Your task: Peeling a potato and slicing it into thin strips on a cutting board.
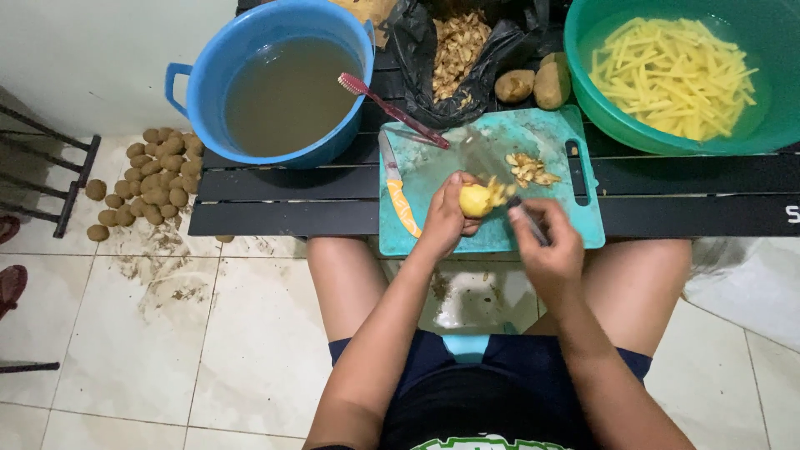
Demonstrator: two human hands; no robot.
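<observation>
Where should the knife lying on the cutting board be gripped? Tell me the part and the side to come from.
Grip the knife by its orange handle, the end nearest the person, coming from above on the near side. It lies flat along the left edge of the cutting board, blade pointing away toward the blue tub. The left hand, holding a potato, sits close beside the handle.

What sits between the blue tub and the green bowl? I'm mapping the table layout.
In the head view, a black bag of peelings and two unpeeled potatoes lie between blue tub and green bowl.
</observation>
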